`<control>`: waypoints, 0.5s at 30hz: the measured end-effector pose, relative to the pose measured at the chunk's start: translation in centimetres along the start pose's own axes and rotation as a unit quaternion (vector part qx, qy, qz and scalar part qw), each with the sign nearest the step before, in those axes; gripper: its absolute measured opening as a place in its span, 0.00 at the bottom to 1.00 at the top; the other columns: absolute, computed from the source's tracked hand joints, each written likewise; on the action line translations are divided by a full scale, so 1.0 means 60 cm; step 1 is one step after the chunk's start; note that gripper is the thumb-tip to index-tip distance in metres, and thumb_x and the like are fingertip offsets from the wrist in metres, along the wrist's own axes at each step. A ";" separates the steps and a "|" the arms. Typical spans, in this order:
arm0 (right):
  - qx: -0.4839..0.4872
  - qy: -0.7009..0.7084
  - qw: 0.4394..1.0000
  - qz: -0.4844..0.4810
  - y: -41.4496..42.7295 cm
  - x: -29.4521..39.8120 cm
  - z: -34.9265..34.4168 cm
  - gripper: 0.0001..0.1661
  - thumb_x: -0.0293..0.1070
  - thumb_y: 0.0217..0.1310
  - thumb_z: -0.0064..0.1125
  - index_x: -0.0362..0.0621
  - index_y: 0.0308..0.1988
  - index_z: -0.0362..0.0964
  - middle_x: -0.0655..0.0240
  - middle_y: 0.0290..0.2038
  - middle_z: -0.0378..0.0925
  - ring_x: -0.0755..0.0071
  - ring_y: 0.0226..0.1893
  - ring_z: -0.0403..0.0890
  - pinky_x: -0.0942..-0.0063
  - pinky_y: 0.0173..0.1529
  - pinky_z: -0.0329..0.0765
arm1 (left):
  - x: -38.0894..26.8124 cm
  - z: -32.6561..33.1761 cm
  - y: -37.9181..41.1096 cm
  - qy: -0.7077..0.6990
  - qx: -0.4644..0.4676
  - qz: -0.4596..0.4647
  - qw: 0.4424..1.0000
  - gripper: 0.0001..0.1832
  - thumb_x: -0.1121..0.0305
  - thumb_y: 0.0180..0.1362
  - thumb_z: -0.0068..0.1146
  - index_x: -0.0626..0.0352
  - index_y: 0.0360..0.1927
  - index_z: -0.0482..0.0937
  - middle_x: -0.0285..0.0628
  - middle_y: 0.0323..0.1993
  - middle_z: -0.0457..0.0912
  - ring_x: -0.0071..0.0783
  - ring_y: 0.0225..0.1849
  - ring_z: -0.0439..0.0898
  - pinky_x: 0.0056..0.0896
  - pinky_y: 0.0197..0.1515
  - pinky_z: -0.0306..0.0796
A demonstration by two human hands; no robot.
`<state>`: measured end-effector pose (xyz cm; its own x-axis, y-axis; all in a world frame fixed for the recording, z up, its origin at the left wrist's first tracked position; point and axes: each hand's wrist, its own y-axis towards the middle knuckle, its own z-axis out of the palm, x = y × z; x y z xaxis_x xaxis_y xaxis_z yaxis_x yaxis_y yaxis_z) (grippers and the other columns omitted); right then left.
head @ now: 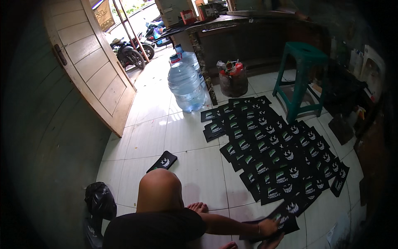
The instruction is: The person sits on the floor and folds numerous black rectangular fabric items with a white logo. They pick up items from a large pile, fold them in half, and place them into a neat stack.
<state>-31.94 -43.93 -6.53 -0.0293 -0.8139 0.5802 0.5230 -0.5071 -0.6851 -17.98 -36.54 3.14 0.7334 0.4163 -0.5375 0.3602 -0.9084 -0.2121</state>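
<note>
Many black printed fabric pieces point(262, 143), with white and green prints, lie overlapping on the tiled floor at the right. At their lower edge, one hand point(269, 227) reaches out from the dark sleeve, its fingers on a printed black piece point(287, 211). Just below it, the other hand point(275, 242) is partly cut off by the bottom of the view and seems to touch the underside of the same dark pieces. Which of the two is left or right is hard to tell. A small stack of black printed pieces point(163, 162) lies apart, beyond the bent knee.
Large clear water bottles point(186, 82) stand by the doorway, near a waste bin point(233, 82). A green plastic stool point(303, 77) stands behind the fabric. An open wooden door point(90, 59) is at the left, black plastic bags point(100, 200) by the wall. Motorbikes point(132, 56) are parked outside.
</note>
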 end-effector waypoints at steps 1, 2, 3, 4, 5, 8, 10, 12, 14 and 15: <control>0.077 0.049 0.994 -0.068 -0.005 -0.007 0.006 0.36 0.61 0.65 0.51 0.41 0.57 0.70 0.66 0.50 0.78 0.62 0.50 0.76 0.64 0.55 0.75 | -0.005 0.036 -0.010 -0.016 -0.007 0.007 1.000 0.18 0.68 0.57 0.48 0.72 0.45 0.78 0.61 0.55 0.73 0.49 0.51 0.80 0.43 0.47 0.79; 0.039 0.095 0.995 -0.009 -0.008 -0.001 0.012 0.33 0.57 0.65 0.54 0.38 0.54 0.72 0.64 0.47 0.79 0.63 0.46 0.78 0.65 0.50 0.77 | -0.013 0.076 -0.017 -0.033 -0.012 0.016 0.999 0.18 0.67 0.57 0.48 0.71 0.45 0.78 0.60 0.56 0.73 0.49 0.52 0.79 0.42 0.48 0.78; 0.005 0.141 0.989 0.053 -0.007 0.000 0.020 0.30 0.52 0.65 0.57 0.35 0.51 0.74 0.63 0.44 0.80 0.64 0.42 0.79 0.66 0.46 0.79 | 0.000 0.115 -0.023 -0.034 -0.010 0.027 0.999 0.19 0.64 0.56 0.50 0.69 0.44 0.79 0.59 0.56 0.73 0.49 0.52 0.78 0.42 0.48 0.78; 0.001 0.025 1.000 -0.011 -0.006 -0.012 0.015 0.28 0.49 0.63 0.59 0.34 0.49 0.74 0.62 0.42 0.80 0.64 0.39 0.79 0.67 0.43 0.79 | 0.019 0.152 -0.032 -0.033 -0.008 0.034 0.999 0.20 0.61 0.56 0.52 0.68 0.44 0.80 0.57 0.56 0.73 0.49 0.53 0.77 0.43 0.48 0.77; -0.002 -0.091 0.993 -0.075 -0.007 -0.031 0.010 0.26 0.46 0.62 0.61 0.33 0.47 0.75 0.60 0.41 0.80 0.65 0.37 0.79 0.67 0.40 0.79 | 0.042 0.187 -0.043 -0.033 -0.006 0.041 0.999 0.20 0.59 0.55 0.55 0.66 0.43 0.80 0.56 0.56 0.73 0.49 0.53 0.77 0.44 0.48 0.76; -0.067 -0.251 0.956 -0.134 0.047 -0.036 -0.024 0.21 0.37 0.57 0.67 0.29 0.42 0.77 0.56 0.37 0.80 0.65 0.30 0.78 0.66 0.33 0.78 | 0.060 0.210 -0.028 -0.057 -0.010 0.071 0.996 0.23 0.56 0.53 0.58 0.64 0.45 0.79 0.55 0.56 0.73 0.49 0.54 0.75 0.46 0.50 0.74; -0.070 -0.234 0.960 -0.138 0.052 -0.029 -0.026 0.19 0.30 0.53 0.65 0.29 0.44 0.76 0.54 0.38 0.80 0.62 0.31 0.80 0.63 0.33 0.80 | 0.066 0.179 -0.012 -0.058 -0.037 0.078 0.995 0.25 0.56 0.51 0.60 0.63 0.48 0.78 0.54 0.55 0.73 0.50 0.54 0.73 0.47 0.52 0.71; -0.044 -0.152 0.977 -0.147 -0.024 -0.008 0.006 0.23 0.21 0.50 0.57 0.32 0.50 0.72 0.54 0.43 0.79 0.58 0.36 0.83 0.59 0.39 0.85 | 0.073 0.152 -0.022 -0.042 -0.062 0.074 0.994 0.27 0.57 0.50 0.62 0.63 0.51 0.76 0.54 0.54 0.73 0.51 0.55 0.72 0.49 0.53 0.69; -0.051 -0.045 0.990 -0.120 -0.013 -0.001 -0.037 0.21 0.25 0.56 0.59 0.36 0.52 0.72 0.60 0.44 0.78 0.60 0.38 0.82 0.62 0.41 0.83 | 0.128 0.072 0.009 0.022 -0.118 0.086 0.989 0.30 0.57 0.48 0.64 0.63 0.54 0.74 0.54 0.53 0.73 0.52 0.55 0.71 0.50 0.55 0.67; -0.069 -0.066 0.985 -0.141 -0.013 0.025 -0.032 0.24 0.24 0.55 0.60 0.38 0.53 0.70 0.61 0.46 0.78 0.61 0.41 0.81 0.63 0.43 0.81 | 0.158 0.027 0.031 0.047 -0.160 0.088 0.982 0.32 0.57 0.48 0.65 0.63 0.55 0.73 0.54 0.53 0.73 0.52 0.55 0.71 0.51 0.56 0.66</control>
<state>-34.02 -45.30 -5.99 -0.0403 -0.5961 0.8019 0.3885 -0.7488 -0.5370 -11.28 -34.32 -3.67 0.8449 0.2697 -0.4620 0.3749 -0.9146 0.1518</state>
